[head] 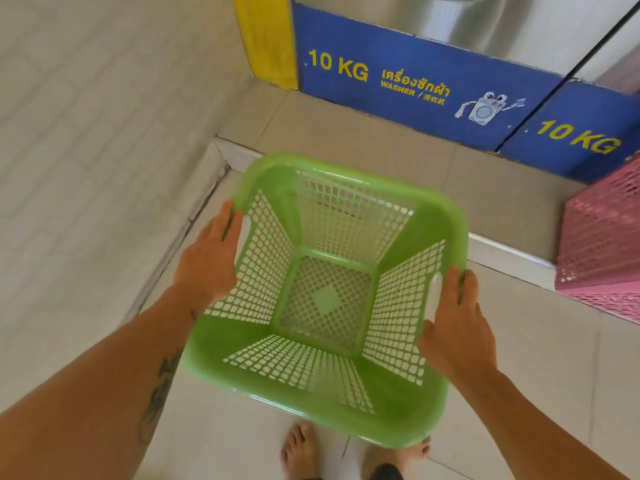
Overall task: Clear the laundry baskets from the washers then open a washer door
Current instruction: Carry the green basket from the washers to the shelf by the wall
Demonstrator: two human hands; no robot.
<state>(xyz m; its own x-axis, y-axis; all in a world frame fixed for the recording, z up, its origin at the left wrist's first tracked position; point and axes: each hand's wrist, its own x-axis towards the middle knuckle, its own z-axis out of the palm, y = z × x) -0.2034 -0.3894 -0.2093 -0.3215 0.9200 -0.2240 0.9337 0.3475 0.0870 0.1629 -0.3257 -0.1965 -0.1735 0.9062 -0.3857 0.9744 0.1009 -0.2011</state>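
An empty green plastic laundry basket (329, 420) with lattice walls hangs in the air in front of me, above the tiled floor. My left hand (211, 258) grips its left rim at the handle slot. My right hand (457, 323) grips the right rim at the opposite handle. A pink lattice basket (602, 247) stands at the right edge on the raised step before the washers. The steel washers (485, 26) sit at the top, above blue base panels (415, 95) marked "10 KG". No washer door is in view.
A white tiled wall (86, 150) runs along the left. A yellow post (266, 39) stands at the corner beside the left washer. A raised tiled step (346, 140) with a metal edge lies before the machines. My bare feet (301, 452) are on the floor below the basket.
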